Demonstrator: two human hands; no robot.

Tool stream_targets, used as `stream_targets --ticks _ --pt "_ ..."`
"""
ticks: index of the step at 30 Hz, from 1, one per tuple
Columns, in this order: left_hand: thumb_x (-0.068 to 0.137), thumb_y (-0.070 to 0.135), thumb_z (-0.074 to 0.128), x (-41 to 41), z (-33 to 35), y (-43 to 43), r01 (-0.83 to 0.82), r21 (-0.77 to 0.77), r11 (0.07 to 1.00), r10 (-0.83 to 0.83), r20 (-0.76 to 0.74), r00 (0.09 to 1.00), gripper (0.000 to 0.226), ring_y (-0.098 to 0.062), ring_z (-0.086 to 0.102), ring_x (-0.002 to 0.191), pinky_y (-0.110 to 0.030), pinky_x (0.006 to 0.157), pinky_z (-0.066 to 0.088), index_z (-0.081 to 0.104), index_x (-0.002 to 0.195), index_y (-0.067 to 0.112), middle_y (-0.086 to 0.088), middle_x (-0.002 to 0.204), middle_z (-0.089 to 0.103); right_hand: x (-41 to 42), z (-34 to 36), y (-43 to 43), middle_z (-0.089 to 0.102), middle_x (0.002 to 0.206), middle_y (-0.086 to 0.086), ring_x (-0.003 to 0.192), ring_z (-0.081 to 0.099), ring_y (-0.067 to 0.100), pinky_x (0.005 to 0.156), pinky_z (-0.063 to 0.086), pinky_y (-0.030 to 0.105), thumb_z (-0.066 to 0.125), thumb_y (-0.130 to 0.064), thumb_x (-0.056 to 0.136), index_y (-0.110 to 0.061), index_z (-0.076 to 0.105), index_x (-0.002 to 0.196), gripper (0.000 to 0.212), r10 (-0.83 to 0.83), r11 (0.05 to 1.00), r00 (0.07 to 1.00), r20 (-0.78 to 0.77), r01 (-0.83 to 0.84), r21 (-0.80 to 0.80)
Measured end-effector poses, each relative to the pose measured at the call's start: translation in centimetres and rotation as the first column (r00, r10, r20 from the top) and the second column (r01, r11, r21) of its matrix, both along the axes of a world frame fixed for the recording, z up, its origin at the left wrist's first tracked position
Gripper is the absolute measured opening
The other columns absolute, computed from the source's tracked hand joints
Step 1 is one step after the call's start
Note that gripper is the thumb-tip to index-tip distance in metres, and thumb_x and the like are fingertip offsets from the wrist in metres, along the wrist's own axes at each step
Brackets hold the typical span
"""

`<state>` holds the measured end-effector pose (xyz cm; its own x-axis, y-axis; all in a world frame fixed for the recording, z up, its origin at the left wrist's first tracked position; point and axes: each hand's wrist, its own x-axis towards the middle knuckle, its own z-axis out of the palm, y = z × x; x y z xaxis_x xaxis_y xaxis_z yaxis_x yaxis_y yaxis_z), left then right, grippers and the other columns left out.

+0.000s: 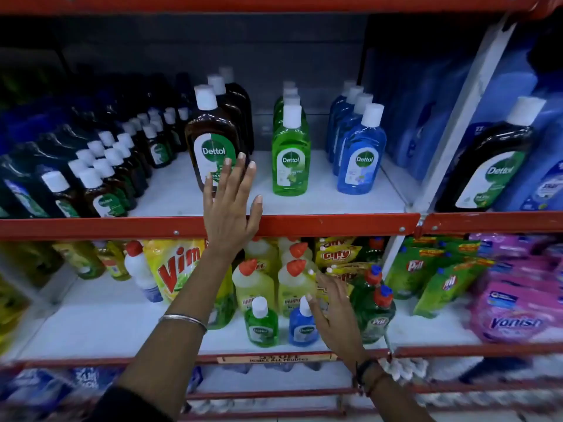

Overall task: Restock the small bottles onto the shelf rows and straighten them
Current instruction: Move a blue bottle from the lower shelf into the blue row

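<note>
On the upper shelf (320, 225) stand rows of Dettol bottles: small brown ones (103, 190) at the left, a large brown bottle (210, 138), a green row (291, 153) and a blue row (361, 159). My left hand (230, 205) is spread open, fingertips against the lower front of the large brown bottle, palm over the red shelf edge. On the lower shelf stand a small green bottle (262, 324) and a small blue bottle (301, 325). My right hand (332, 309) is open just right of the small blue bottle, fingers near its cap.
The lower shelf holds yellow Harpic bottles (256, 284), a Vim pouch (176, 269), green Pril bottles (373, 312) and pink Vanish packs (515, 309). A white upright (451, 123) divides the upper shelf; another large brown Dettol bottle (490, 166) stands beyond it.
</note>
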<state>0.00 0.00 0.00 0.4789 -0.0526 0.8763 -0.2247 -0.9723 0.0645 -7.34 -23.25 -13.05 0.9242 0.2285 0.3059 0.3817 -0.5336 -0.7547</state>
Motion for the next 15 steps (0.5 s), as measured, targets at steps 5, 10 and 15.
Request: stream_targets --ticks 5,10,15 --pt "0.1 0.038 0.031 0.9 -0.6 0.2 -0.154 0.107 0.982 0.151 0.039 0.988 0.053 -0.023 0.026 0.147 -0.05 0.116 0.023 0.032 0.151 0.022 -0.002 0.156 0.037 0.6 -3.1 -0.6 0.047 0.137 -0.006 0.126 0.047 0.014 0.102 0.042 0.035 0.053 -0.057 0.087 -0.037 0.04 0.131 0.05 0.115 0.992 0.953 -0.28 -0.097 0.075" --pt "0.099 0.038 0.033 1.2 -0.7 0.4 -0.182 0.105 0.978 0.175 0.076 0.982 0.053 -0.024 0.03 0.145 -0.049 0.116 0.022 0.035 0.15 0.022 -0.003 0.154 0.039 1.4 -3.0 -0.7 0.063 0.115 0.0 0.103 0.055 -0.007 0.083 0.04 0.008 0.069 -0.025 0.085 -0.037 0.055 0.108 0.03 0.149 0.984 0.94 -0.307 -0.11 0.141" --pt "0.099 0.038 0.032 1.1 -0.6 0.2 -0.175 0.096 0.98 0.17 0.056 0.984 0.053 -0.024 0.029 0.146 -0.049 0.117 0.022 0.033 0.151 0.023 -0.003 0.155 0.038 2.3 -1.8 -1.3 0.068 0.11 -0.003 0.1 0.061 0.0 0.085 0.046 0.022 0.075 -0.025 0.08 -0.026 0.065 0.108 0.03 0.142 0.97 0.945 -0.295 -0.074 0.23"
